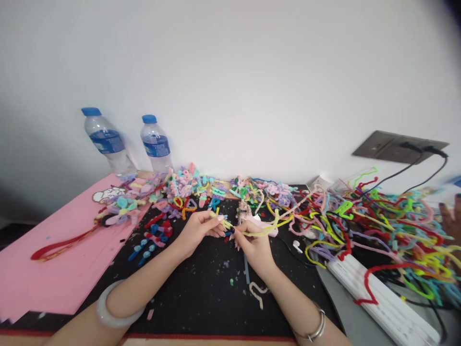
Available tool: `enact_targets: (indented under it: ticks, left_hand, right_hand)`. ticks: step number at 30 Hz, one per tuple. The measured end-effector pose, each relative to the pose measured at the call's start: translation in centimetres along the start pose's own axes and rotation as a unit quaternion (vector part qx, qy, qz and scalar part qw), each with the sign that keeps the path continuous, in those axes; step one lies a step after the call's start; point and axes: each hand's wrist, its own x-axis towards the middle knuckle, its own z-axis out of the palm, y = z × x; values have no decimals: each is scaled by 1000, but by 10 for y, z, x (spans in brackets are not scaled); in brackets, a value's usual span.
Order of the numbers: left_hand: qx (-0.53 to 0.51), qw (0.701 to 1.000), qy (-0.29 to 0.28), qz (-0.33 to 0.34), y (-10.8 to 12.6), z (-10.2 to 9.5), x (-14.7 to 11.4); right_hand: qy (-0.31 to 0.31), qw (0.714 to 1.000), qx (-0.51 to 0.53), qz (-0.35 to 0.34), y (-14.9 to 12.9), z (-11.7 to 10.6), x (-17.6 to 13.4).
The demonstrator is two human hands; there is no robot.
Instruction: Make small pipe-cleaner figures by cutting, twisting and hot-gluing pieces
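My left hand (201, 228) is closed, its fingers pinching a small piece of twisted pale yellow pipe cleaner (225, 223) above the middle of the black mat (201, 288). Close beside it, my right hand (255, 245) pinches the same work. From its fingers a longer pale yellow pipe cleaner (264, 232) runs out to the right and bends upward at its end. A small dark bit shows between the two hands; what it is I cannot make out. Left of the hands lies a red and blue pipe cleaner piece (158, 235).
Behind the hands runs a row of pastel pipe cleaner shapes (183, 185). Loose pipe cleaners (396, 230) heap on the right, by a white power strip (383, 300) and another person's hand (452, 218). Two water bottles (108, 142) stand against the wall, near pink sheets (43, 259).
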Motion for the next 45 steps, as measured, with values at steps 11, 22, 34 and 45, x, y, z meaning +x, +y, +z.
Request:
enact_targets:
  ticks: [11, 22, 34, 45]
  left_hand:
    - [3, 999, -8, 45, -3, -7, 4]
    - [-69, 990, -119, 2, 2, -11, 3]
    - [120, 984, -120, 60, -4, -12, 6]
    - [193, 964, -179, 40, -1, -8, 0]
  right_hand:
    - [-47, 993, -78, -79, -8, 2, -4]
    - [-107, 992, 64, -13, 1, 4, -3]
    - [-63, 997, -45, 21, -6, 2, -5]
    - [140, 990, 1, 26, -6, -9, 1]
